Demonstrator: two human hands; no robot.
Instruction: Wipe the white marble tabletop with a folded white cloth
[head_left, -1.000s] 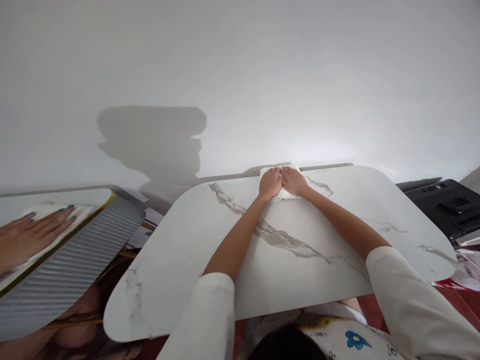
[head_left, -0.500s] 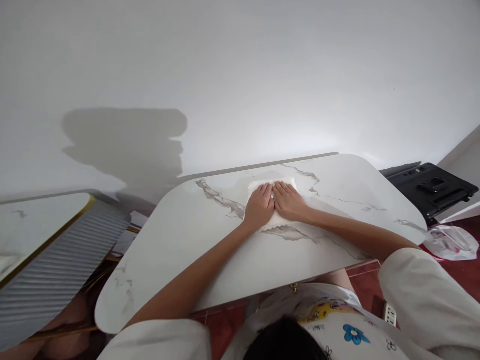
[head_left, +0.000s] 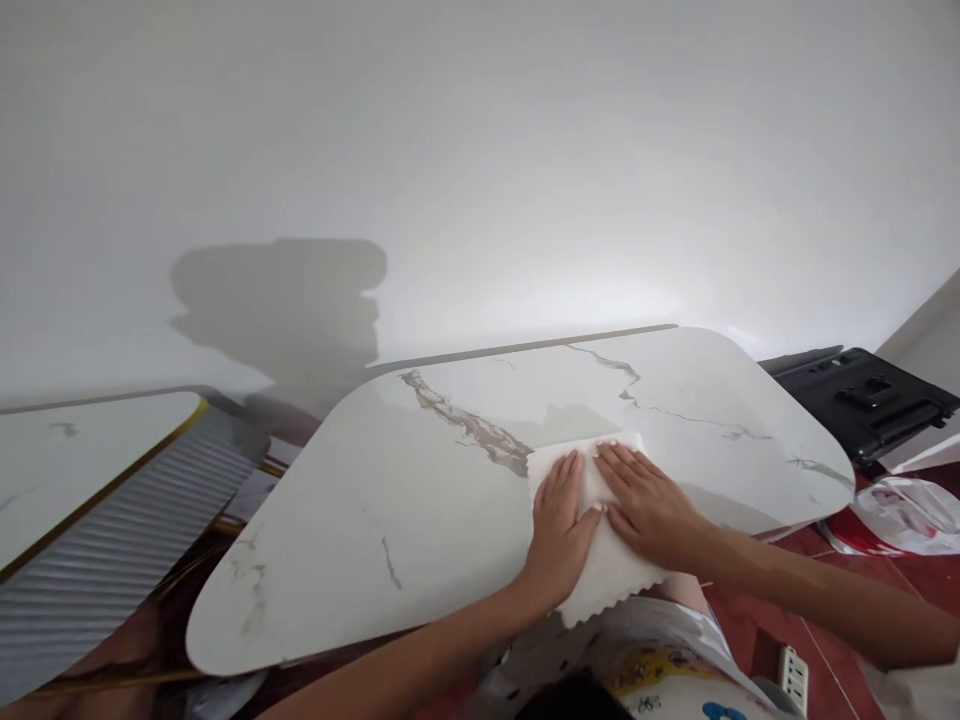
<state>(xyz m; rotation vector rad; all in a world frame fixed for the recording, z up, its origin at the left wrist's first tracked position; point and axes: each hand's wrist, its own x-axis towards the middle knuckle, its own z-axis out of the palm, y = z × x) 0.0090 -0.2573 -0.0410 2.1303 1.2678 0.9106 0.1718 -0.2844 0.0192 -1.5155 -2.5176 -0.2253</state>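
Note:
A white cloth (head_left: 611, 573) lies on a white marble-patterned tabletop (head_left: 420, 510), its scalloped near edge hanging over the table's front edge. My left hand (head_left: 559, 525) presses flat on the cloth with fingers stretched out. My right hand (head_left: 645, 500) lies flat beside it on the cloth, fingers spread and touching the left hand's fingertips. Both hands sit close to the near edge of the table.
A second tabletop with a gold rim and ribbed grey side (head_left: 112, 500) stands at the left. A black device (head_left: 870, 395) sits at the right by the wall, with a plastic bag (head_left: 911, 505) on the red floor. A white power strip (head_left: 793, 675) lies near my body.
Both hands have slid the cloth from the far edge of the tabletop back to its near edge. Another person's hand on the left table is gone from view.

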